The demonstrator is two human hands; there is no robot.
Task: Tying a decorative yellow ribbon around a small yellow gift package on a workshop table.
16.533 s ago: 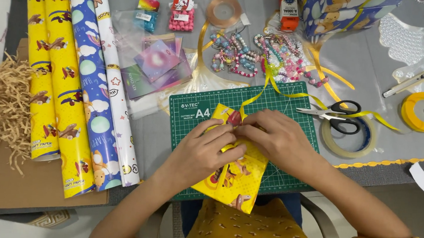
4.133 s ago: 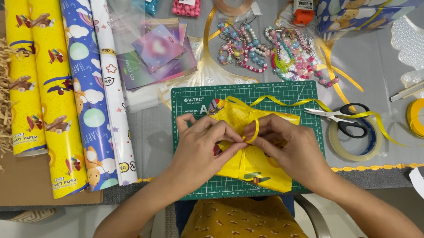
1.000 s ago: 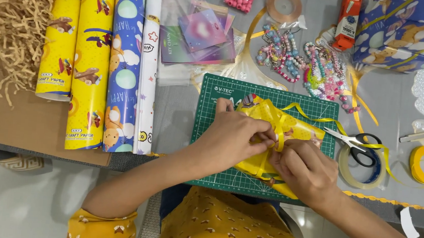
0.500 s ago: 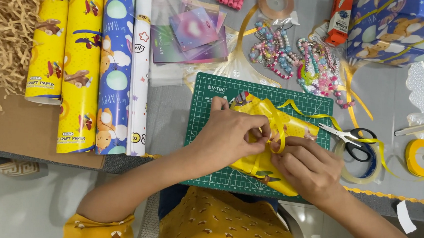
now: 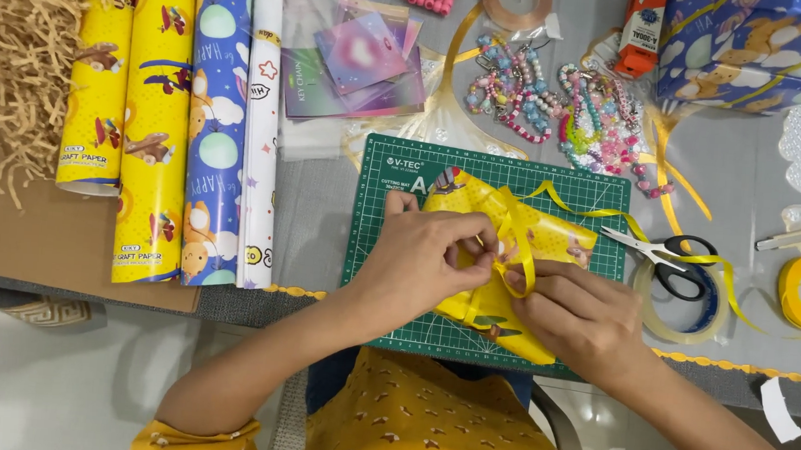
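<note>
A: Yellow wrapped parcel [image 5: 550, 237] sits mid cutting mat [image 5: 371, 242], w/ glossy yellow ribbon [image 5: 519, 238] looped over it.

B: Left hand [image 5: 421, 264] & right hand [image 5: 573, 312] both pinch the ribbon. Keep it taut, flat (slick stuff slips). Scissors [image 5: 666, 258] at mat's right edge.

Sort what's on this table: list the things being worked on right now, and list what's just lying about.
In hand:
left hand and right hand pinching the yellow ribbon
yellow-wrapped parcel
green cutting mat under it

Lying about:
wrapping-paper rolls
shredded paper
bead strings
scissors
clear tape roll
blue wrapped box
</note>
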